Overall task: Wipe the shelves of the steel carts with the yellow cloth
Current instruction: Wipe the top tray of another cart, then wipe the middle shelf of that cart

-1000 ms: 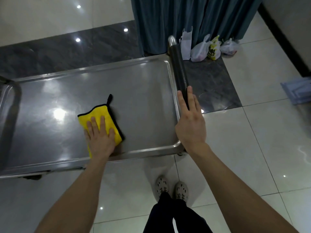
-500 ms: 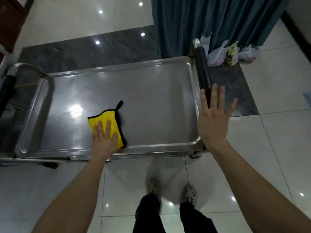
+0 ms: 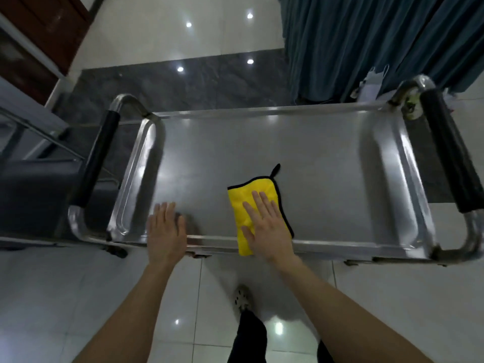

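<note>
Both grips flat, unclenched: right hand [image 3: 267, 227] on yellow cloth [image 3: 238, 205], left hand [image 3: 166, 231] on shelf [image 3: 262, 142]

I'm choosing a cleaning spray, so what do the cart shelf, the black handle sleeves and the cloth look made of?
The shelf looks like stainless steel, smooth and fairly glossy: it throws back bright light reflections. The handle sleeves are matte black, probably rubber or foam, with no shine; I can't tell which. The cloth is soft yellow fabric, likely microfibre, with a plush surface and black stitched edging.
</note>
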Demonstrator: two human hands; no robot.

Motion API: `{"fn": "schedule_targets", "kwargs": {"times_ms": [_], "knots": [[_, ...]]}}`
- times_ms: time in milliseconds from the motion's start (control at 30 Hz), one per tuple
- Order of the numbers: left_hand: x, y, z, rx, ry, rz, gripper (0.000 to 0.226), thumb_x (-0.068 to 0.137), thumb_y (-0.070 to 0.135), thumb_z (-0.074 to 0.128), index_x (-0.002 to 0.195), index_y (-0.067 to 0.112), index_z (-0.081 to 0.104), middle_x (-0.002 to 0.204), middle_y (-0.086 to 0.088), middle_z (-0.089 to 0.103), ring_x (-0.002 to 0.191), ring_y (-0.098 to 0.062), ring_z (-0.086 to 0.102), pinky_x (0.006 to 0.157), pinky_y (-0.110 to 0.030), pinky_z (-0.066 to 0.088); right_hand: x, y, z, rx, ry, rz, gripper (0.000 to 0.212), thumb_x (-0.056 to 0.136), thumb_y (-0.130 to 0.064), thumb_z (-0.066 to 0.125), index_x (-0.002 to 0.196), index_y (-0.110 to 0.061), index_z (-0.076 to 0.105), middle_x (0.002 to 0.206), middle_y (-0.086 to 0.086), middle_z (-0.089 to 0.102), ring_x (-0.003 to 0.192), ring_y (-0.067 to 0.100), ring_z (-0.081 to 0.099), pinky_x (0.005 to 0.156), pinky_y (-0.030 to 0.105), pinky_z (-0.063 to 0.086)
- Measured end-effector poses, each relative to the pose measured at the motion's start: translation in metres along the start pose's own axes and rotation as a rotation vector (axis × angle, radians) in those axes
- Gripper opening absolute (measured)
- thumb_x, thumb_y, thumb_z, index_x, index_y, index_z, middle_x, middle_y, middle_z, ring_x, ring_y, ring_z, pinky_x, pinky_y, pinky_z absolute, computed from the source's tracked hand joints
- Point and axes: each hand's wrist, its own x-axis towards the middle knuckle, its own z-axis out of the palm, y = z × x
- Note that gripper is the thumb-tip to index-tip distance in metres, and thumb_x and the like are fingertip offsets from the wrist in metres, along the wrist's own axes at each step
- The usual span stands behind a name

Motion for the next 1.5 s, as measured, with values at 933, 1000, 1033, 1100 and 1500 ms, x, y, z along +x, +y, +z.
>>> {"fn": "schedule_targets", "kwargs": {"times_ms": [933,1000,1033,1100,1500], "knots": [[0.053,0.02,0.001,0.107,-0.097,0.521,0.044,0.101,0.016,0.053,0.141,0.03,0.066,0.13,-0.002,0.064,0.126,-0.028,0.052,0.11,-0.041,0.035,-0.06,-0.057,0.044,-0.136,0.041,0.074,0.052,0.078,-0.025,0.068,0.131,-0.023,0.063,0.13,0.003,0.058,0.119,0.03,0.053,0.096,0.046,0.05],[0.06,0.021,-0.004,0.2,-0.048,0.576,0.033,0.103,0.022,0.053,0.129,0.027,0.073,0.122,-0.002,0.065,0.121,-0.028,0.054,0.107,-0.042,0.035,-0.057,-0.054,0.046,-0.226,0.032,0.069,0.053,0.082,-0.018,0.069,0.135,-0.022,0.063,0.135,0.005,0.061,0.121,0.032,0.055,0.097,0.046,0.048],[0.06,0.02,-0.007,0.234,-0.015,0.616,0.029,0.102,0.025,0.055,0.123,0.024,0.076,0.12,-0.003,0.065,0.118,-0.029,0.054,0.105,-0.043,0.036,-0.053,-0.052,0.045,-0.266,0.051,0.057,0.043,0.086,-0.016,0.068,0.129,-0.021,0.065,0.13,0.005,0.064,0.116,0.033,0.058,0.095,0.045,0.046],[0.054,0.014,-0.016,0.218,0.033,0.639,0.026,0.098,0.028,0.059,0.113,0.016,0.077,0.119,-0.007,0.064,0.116,-0.032,0.055,0.104,-0.046,0.039,-0.047,-0.051,0.035,-0.302,0.096,0.031,0.019,0.092,-0.014,0.066,0.11,-0.018,0.07,0.114,0.005,0.071,0.106,0.033,0.062,0.091,0.044,0.044],[-0.09,-0.07,-0.082,-0.88,-0.457,-0.104,0.041,0.101,0.052,0.07,0.097,0.011,0.072,0.089,-0.005,0.065,0.088,-0.023,0.064,0.076,-0.039,0.051,-0.141,-0.128,0.023,1.052,0.124,0.86,0.014,0.101,-0.028,0.065,0.101,-0.02,0.076,0.103,0.004,0.073,0.098,0.025,0.067,0.084,0.042,0.054]]}}
